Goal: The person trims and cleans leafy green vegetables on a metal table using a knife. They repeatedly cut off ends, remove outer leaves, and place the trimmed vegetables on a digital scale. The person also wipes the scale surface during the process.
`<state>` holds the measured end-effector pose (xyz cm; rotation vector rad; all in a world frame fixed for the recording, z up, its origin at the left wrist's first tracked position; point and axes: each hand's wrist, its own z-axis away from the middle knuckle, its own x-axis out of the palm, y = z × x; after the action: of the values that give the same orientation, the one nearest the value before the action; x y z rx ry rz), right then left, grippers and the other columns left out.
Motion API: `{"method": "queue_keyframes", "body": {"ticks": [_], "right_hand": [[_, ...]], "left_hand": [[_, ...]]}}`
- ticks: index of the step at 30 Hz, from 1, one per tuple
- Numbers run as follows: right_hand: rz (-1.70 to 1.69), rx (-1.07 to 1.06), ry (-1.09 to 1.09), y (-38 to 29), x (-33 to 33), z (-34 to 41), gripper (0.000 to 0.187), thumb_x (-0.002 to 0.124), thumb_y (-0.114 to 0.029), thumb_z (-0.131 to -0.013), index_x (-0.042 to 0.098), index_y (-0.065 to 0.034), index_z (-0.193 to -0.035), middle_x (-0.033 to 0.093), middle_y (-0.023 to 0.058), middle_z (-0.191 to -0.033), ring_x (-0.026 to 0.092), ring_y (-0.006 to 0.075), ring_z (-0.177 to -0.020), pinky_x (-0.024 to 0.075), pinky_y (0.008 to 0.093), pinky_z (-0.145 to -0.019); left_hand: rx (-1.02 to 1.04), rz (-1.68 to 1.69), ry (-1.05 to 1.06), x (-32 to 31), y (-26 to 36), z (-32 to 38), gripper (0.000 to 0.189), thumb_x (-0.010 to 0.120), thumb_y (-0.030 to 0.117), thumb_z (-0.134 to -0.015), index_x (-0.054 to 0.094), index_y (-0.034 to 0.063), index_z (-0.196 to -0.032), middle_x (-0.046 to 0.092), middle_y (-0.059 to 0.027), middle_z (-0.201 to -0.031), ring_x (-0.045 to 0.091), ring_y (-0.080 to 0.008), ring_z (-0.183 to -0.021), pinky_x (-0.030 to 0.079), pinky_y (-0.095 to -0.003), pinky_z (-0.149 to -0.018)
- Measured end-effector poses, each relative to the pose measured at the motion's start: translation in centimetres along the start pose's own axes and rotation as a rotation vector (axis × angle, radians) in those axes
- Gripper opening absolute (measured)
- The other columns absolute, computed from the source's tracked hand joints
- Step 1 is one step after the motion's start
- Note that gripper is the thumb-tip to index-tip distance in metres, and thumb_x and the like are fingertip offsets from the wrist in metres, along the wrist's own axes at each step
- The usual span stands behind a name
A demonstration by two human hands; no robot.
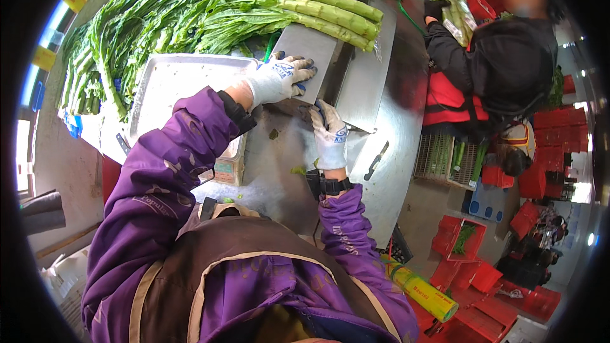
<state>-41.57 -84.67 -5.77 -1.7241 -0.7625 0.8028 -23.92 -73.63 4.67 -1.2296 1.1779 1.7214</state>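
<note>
My left hand [286, 78], in a white knit glove with a coated palm, rests palm down on a stainless-steel plate [310, 52], fingers apart. My right hand [329, 133], gloved alike, is at the near end of the same steel fixture. Its fingers are bent by the edge, and I cannot tell whether they grip anything. Beyond both hands, several leafy celtuce stems [333, 14] lie across the fixture, their thick cut ends to the right and their leaves to the left. A dark slot [333, 76] runs between the left plate and a lower steel plate [369, 76].
Left of my hands sits a shallow metal tray [190, 69], with more celtuce [109, 66] behind it. A knife [376, 161] lies on the steel table [281, 152] at right. Across it, a person [495, 62] handles celtuce. Red crates [460, 238] and a yellow-green roll [421, 290] are at lower right.
</note>
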Motion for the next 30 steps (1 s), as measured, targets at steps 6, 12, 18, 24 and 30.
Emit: {"method": "queue_keyframes", "body": {"ticks": [6, 12, 18, 24, 30], "right_hand": [[0.104, -0.071, 0.096, -0.8, 1.1, 0.7, 0.028, 0.059, -0.010, -0.094, 0.060, 0.0024, -0.119, 0.064, 0.0141, -0.107, 0.063, 0.0219, -0.091, 0.0496, 0.0317, -0.082], [-0.493, 0.205, 0.241, -1.0, 3.3, 1.0, 0.027, 0.058, -0.016, -0.097, 0.062, 0.0008, -0.117, 0.064, 0.0054, -0.105, 0.058, 0.0107, -0.089, 0.0472, 0.0252, -0.079], [-0.564, 0.282, 0.331, -1.1, 4.5, 0.9, 0.029, 0.057, -0.022, -0.099, 0.062, -0.0004, -0.116, 0.064, 0.0056, -0.107, 0.058, 0.0121, -0.088, 0.0463, 0.0259, -0.081], [-0.228, 0.235, 0.253, -1.3, 3.5, 1.9, 0.028, 0.060, -0.009, -0.093, 0.060, 0.0010, -0.119, 0.064, 0.0081, -0.109, 0.058, 0.0154, -0.096, 0.0476, 0.0329, -0.088], [-0.143, 0.347, 0.340, -2.3, 1.6, 3.2, 0.029, 0.061, -0.007, -0.091, 0.062, 0.0008, -0.120, 0.066, 0.0102, -0.102, 0.062, 0.0155, -0.080, 0.0504, 0.0267, -0.072]], "left_hand": [[-0.003, -0.037, 0.005, -0.3, 0.3, 0.3, 0.053, 0.060, 0.033, -0.089, 0.051, 0.0165, -0.139, 0.038, -0.0060, -0.151, 0.034, -0.0283, -0.139, 0.022, -0.0543, -0.114], [0.002, -0.048, 0.081, 0.3, 0.1, 0.6, 0.050, 0.062, 0.034, -0.087, 0.055, 0.0194, -0.134, 0.041, -0.0040, -0.149, 0.037, -0.0277, -0.136, 0.027, -0.0519, -0.111], [0.006, -0.064, 0.121, 0.9, -0.1, 0.6, 0.050, 0.063, 0.033, -0.085, 0.057, 0.0185, -0.133, 0.042, -0.0037, -0.148, 0.038, -0.0272, -0.136, 0.027, -0.0512, -0.111], [0.042, 0.008, 0.141, 0.8, -0.3, 0.3, 0.049, 0.064, 0.028, -0.085, 0.058, 0.0140, -0.131, 0.045, -0.0105, -0.144, 0.039, -0.0288, -0.135, 0.025, -0.0505, -0.112], [0.055, 0.028, 0.158, 1.0, -0.5, -0.6, 0.040, 0.065, 0.023, -0.085, 0.063, 0.0122, -0.124, 0.050, -0.0130, -0.137, 0.045, -0.0313, -0.128, 0.029, -0.0457, -0.110]]}}
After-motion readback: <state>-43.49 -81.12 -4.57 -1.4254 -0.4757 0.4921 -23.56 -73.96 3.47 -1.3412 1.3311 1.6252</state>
